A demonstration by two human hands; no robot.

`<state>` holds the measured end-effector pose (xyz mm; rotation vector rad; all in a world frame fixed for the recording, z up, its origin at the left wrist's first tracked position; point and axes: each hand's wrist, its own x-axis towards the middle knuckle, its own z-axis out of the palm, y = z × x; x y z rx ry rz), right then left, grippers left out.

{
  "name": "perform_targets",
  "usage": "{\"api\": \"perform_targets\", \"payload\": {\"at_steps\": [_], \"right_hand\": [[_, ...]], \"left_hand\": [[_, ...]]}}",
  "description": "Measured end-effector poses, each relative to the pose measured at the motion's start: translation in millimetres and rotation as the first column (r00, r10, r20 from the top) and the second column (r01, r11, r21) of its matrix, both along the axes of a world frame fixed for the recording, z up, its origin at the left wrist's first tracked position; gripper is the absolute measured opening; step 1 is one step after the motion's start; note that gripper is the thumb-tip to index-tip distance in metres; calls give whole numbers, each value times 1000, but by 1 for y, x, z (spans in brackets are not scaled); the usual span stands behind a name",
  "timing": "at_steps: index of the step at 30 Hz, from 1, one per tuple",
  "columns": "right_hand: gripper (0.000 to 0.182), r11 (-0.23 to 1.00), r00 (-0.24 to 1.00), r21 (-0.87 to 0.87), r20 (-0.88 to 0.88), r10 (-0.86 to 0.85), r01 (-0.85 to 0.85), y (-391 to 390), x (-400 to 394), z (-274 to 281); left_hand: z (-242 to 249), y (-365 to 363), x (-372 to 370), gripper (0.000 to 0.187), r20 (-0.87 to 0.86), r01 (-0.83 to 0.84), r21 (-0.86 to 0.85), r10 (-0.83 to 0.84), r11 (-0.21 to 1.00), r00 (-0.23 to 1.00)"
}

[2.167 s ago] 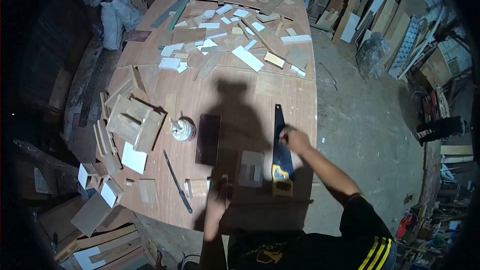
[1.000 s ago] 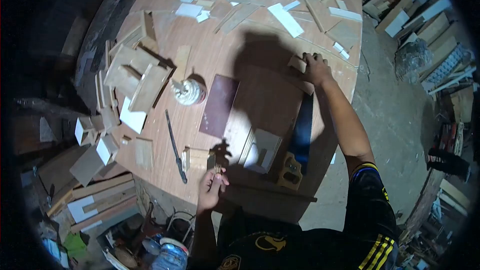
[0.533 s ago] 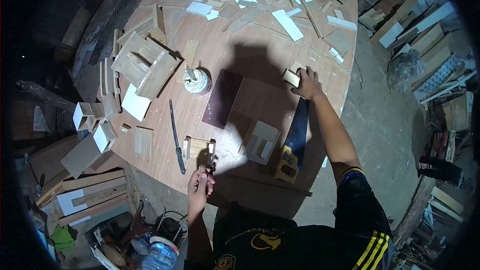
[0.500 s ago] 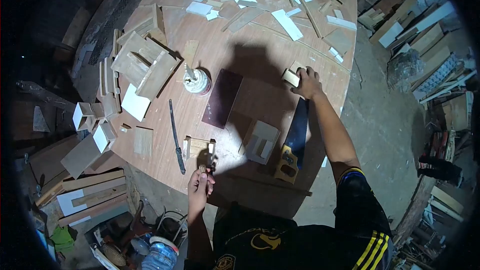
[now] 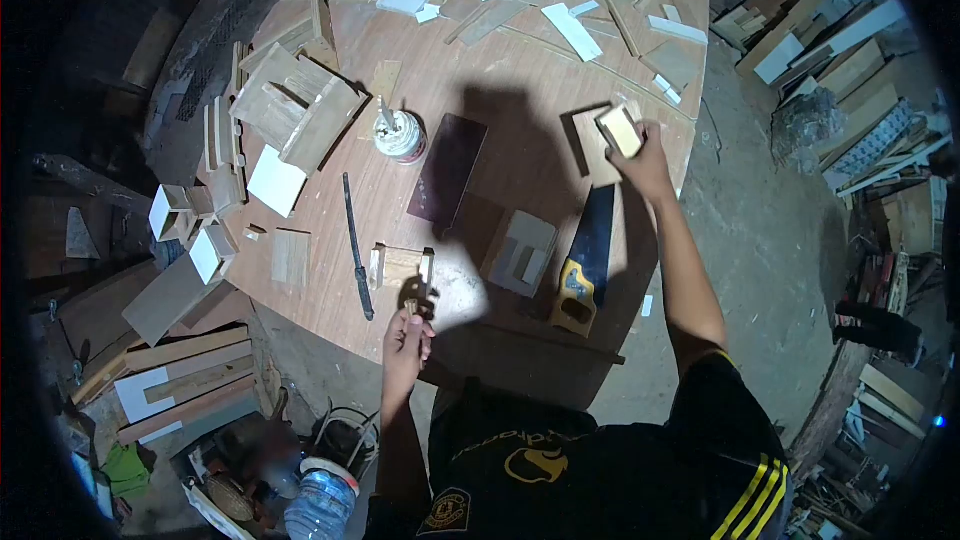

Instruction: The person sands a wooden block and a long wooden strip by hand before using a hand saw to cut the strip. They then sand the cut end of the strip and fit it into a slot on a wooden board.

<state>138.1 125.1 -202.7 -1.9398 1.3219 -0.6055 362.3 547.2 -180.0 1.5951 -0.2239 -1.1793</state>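
Note:
My right hand (image 5: pixel 645 168) is closed on a pale wooden block (image 5: pixel 622 131) at the right of the table. A flat light board (image 5: pixel 590 145) shows directly behind this block, casting a dark shadow to its left. Below it lies a handsaw (image 5: pixel 587 265) with a yellow and black handle. My left hand (image 5: pixel 407 348), near the front edge, pinches a small wooden piece (image 5: pixel 411 308) between thumb and fingers. Just beyond it is a small wooden assembly (image 5: pixel 403 266) with two raised ends. A thin dark rod-like tool (image 5: pixel 356 250) lies to its left.
An open white tub (image 5: pixel 400 137) with a stick in it stands beside a dark brown board (image 5: pixel 447 170). Wooden box-like constructions (image 5: pixel 300 115) line the left edge. A grey board (image 5: pixel 523 252) lies near the front. Wood offcuts (image 5: pixel 572 32) cover the far end.
My right hand has shifted slightly right and nearer with the block, and the light board behind it now shows more fully. My left hand keeps its pinch on the small wooden piece.

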Motion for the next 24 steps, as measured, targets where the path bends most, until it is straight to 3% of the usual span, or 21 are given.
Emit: {"api": "perform_targets", "payload": {"at_steps": [1,2,3,4,5,6,7,9,10,12,13,15,16,18,19,20,21,22,24], "right_hand": [[57,999,992,-8,123,38,-37,25,-11,-3],[57,998,994,53,108,18,-24,64,-12,15],[62,953,996,301,85,5,-31,102,-18,29],[64,961,980,221,-65,187,-168,137,-42,5],[78,924,863,58,383,330,-379,187,-62,-20],[89,915,940,347,-190,283,-206,230,-69,-35],[92,828,986,537,48,158,-159,268,-81,-71],[92,778,960,600,-57,275,-187,318,-52,1],[92,783,962,593,-50,270,-189,339,-55,-9],[85,819,951,484,187,246,-308,370,-56,-24],[85,824,952,478,193,239,-304,374,-56,-21],[81,729,958,636,58,282,-253,374,-55,-10],[81,734,958,629,65,278,-255,378,-57,-13],[79,797,905,462,353,238,-390,385,-61,-22],[79,802,902,451,359,239,-392,385,-66,-20],[79,890,936,299,33,351,-345,384,-72,-17],[79,933,880,123,-310,361,-339,384,-78,-14],[79,934,881,115,-308,358,-339,387,-81,-15],[79,874,858,481,-414,303,-76,391,-86,-23]], "left_hand": [[0,3,-4,23,-33,49,38,-48,998,998],[-8,10,-10,22,-50,76,45,-74,996,996],[-18,16,-17,21,-67,106,50,-102,993,993],[-21,18,-26,18,-63,119,22,-118,993,991],[-20,20,-34,16,-55,156,68,-152,985,987],[-32,29,-41,16,-67,196,55,-192,979,979],[-41,37,-49,16,-78,234,42,-230,971,970],[-41,47,-61,18,-100,232,10,-230,973,968],[-52,56,-67,18,-83,283,-8,-283,959,956],[-61,75,-75,20,-40,356,12,-356,934,934],[-62,81,-78,20,-31,364,11,-364,931,931],[-69,91,-84,18,-88,283,192,-271,940,959],[-83,96,-84,19,-171,285,228,-250,931,953],[-92,102,-96,21,-187,223,168,-191,960,964],[-87,98,-102,23,-218,157,112,-130,981,967],[-81,96,-105,22,-118,210,180,-191,961,975],[-80,94,-109,22,-110,210,173,-193,962,975],[-81,95,-113,21,-137,187,187,-163,964,977],[-83,102,-116,22,-155,201,191,-172,961,973]]}}
